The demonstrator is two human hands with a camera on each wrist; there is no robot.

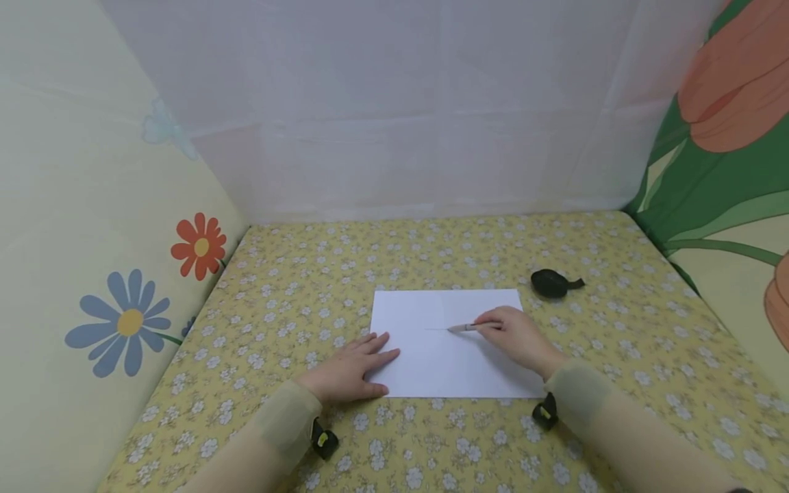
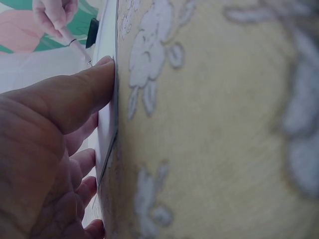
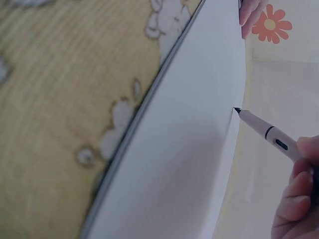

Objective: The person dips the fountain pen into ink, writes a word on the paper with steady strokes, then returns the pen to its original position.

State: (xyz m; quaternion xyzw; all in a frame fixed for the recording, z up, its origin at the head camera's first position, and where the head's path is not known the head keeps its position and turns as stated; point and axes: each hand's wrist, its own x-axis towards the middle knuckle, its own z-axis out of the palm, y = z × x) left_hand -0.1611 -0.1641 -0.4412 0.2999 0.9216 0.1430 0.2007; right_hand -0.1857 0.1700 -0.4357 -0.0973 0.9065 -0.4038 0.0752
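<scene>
A white sheet of paper (image 1: 425, 370) lies flat on the patterned cloth. My left hand (image 1: 351, 370) rests on its left edge with the fingers spread; in the left wrist view the thumb (image 2: 89, 84) presses at the paper's edge. Between thumb and fingers, my right hand (image 1: 518, 335) pinches a pale pen (image 1: 462, 327). The right wrist view shows the pen's dark pointed tip (image 3: 237, 109) touching the paper, and a black ring round its barrel. A thin, faint line (image 1: 435, 329) runs left from the tip. The pen's rear end is hidden by the hand.
Beyond the paper's upper right corner sits a dark oval object (image 1: 548, 283) with a short stub. Yellow floral cloth (image 1: 296, 274) covers the table. A pale sheet (image 1: 394, 137) hangs at the back, and flower-printed panels (image 1: 49, 239) stand on both sides.
</scene>
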